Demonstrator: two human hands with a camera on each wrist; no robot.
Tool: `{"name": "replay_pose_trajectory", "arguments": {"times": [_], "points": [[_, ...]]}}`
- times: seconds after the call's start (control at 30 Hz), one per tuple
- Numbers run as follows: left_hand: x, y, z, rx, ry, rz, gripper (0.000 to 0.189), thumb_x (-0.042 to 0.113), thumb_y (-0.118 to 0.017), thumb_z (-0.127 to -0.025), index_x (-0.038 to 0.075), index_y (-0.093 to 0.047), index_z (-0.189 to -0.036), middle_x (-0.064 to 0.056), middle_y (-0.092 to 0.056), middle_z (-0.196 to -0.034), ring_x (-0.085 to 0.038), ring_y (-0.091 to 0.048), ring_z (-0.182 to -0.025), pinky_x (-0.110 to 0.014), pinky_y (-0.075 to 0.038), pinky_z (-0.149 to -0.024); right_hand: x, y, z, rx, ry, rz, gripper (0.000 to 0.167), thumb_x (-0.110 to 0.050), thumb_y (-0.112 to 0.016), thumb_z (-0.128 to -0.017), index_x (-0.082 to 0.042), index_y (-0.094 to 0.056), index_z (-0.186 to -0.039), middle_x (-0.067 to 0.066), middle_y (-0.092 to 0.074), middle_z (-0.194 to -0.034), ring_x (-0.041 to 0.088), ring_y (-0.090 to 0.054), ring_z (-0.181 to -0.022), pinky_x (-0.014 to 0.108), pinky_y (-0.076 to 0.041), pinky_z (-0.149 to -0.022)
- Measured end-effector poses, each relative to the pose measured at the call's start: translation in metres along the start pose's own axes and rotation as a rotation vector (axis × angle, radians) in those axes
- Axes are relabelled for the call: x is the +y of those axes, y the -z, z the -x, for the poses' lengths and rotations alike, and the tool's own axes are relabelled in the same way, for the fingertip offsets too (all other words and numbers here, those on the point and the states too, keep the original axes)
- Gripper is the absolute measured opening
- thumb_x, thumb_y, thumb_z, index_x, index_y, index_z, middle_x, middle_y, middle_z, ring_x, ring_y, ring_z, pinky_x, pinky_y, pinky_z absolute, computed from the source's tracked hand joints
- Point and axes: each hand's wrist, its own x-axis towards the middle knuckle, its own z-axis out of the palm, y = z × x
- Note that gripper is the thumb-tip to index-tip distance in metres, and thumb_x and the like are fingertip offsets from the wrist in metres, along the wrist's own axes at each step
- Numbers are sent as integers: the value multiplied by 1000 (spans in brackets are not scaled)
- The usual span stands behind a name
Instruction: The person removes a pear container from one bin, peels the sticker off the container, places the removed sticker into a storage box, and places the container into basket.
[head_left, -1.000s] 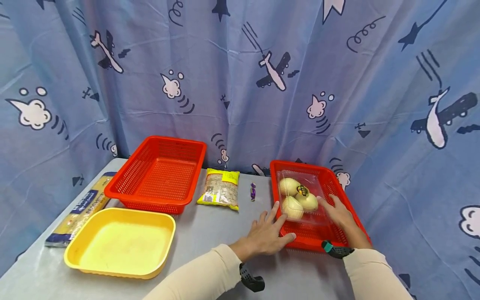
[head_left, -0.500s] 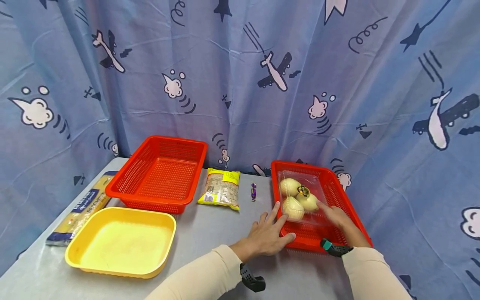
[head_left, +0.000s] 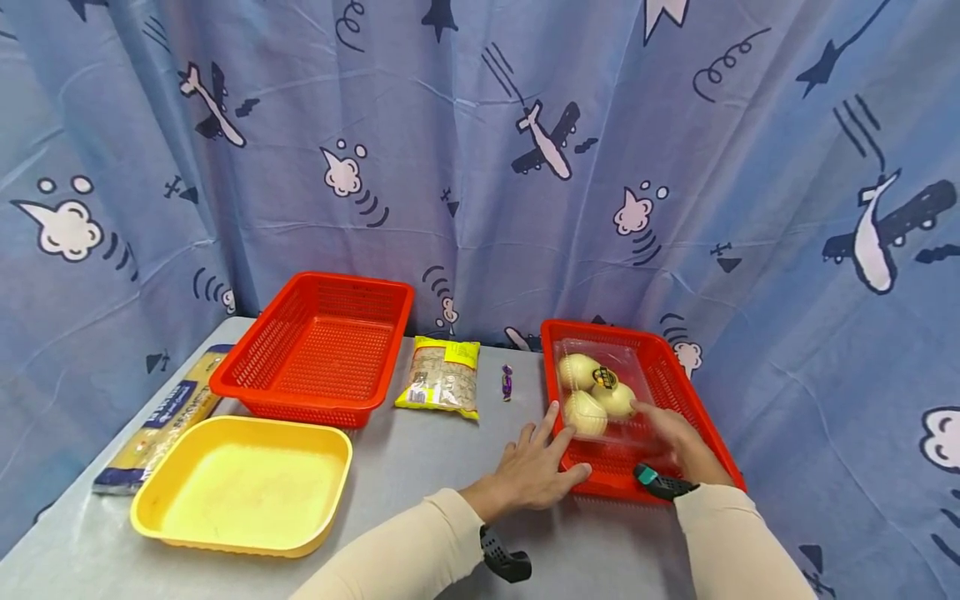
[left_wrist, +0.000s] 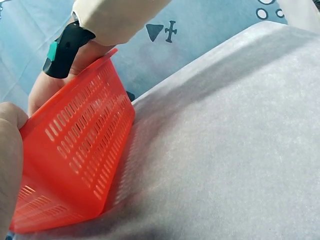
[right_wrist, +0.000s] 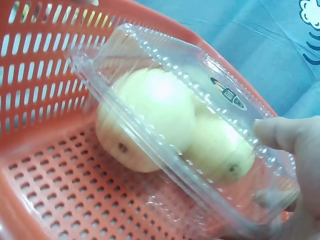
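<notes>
In the head view a red basket (head_left: pixel 600 471) stands at the right. Inside it lies a clear plastic clamshell box (head_left: pixel 626 360) with a dark label, holding three pale yellow round fruits (head_left: pixel 583 414). My right hand (head_left: pixel 684 442) reaches into the basket and grips the box's near right edge; the right wrist view shows the thumb (right_wrist: pixel 280 134) on top and fingertips seen through the plastic below. The box sits tilted there. My left hand (head_left: pixel 528 468), fingers spread, rests at the basket's near left corner, touching its rim.
A second red basket (head_left: pixel 330 354) and a yellow tray (head_left: pixel 240 483) stand on the left of the table. Beneath them is a long flat pasta-like packet (head_left: pixel 168 408). A yellow-edged bag (head_left: pixel 441 379) and a purple wrapped candy (head_left: pixel 507 383) lie mid-table. A curtain (head_left: pixel 480 167) hangs behind.
My right hand has drawn its fingers in onto the box's edge, and its wrist has shifted slightly left. The left hand stays at the basket's corner.
</notes>
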Motion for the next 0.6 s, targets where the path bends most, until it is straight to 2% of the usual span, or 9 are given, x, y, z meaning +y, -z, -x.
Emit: {"name": "replay_pose_trajectory", "arguments": {"times": [0.07,0.2,0.3,0.4,0.6], "points": [[0,1,0,-3,1,-5,69,67,-35,-92,32,-31,-152,8,2,-161,-34,-28,-135,-60,-33,-99,0,-3,0,2,1,-88,80,-52,-51,-95,7,-27,-142,28,-39,-131,38,-53,-103,50,-54,-77],[0,1,0,-8,1,-7,70,68,-34,-92,32,-32,-151,8,2,-161,-33,-27,-136,-60,-33,-100,-1,-4,-1,-24,20,-299,66,-43,-53,-97,2,-30,-139,31,-34,-139,43,-53,-107,59,-48,-82],[1,1,1,-6,4,-7,70,68,-34,-92,31,-33,-151,9,2,-161,-33,-27,-136,-59,-33,-100,-2,-4,-2,-52,26,-416,56,-38,-53,-98,-1,-34,-135,31,-32,-142,46,-49,-115,62,-44,-86],[2,2,2,1,3,-1,69,67,-34,-92,31,-33,-151,8,1,-161,-34,-27,-137,-59,-32,-100,-3,-5,-1,-50,34,-428,54,-36,-53,-99,-1,-34,-135,30,-32,-140,47,-46,-116,62,-44,-85],[1,3,2,-4,0,10,69,66,-35,-93,30,-32,-152,7,1,-161,-34,-25,-138,-61,-31,-100,-5,-4,2,-6,51,-439,54,-35,-54,-98,-1,-34,-136,27,-38,-134,43,-54,-106,61,-46,-82]]}}
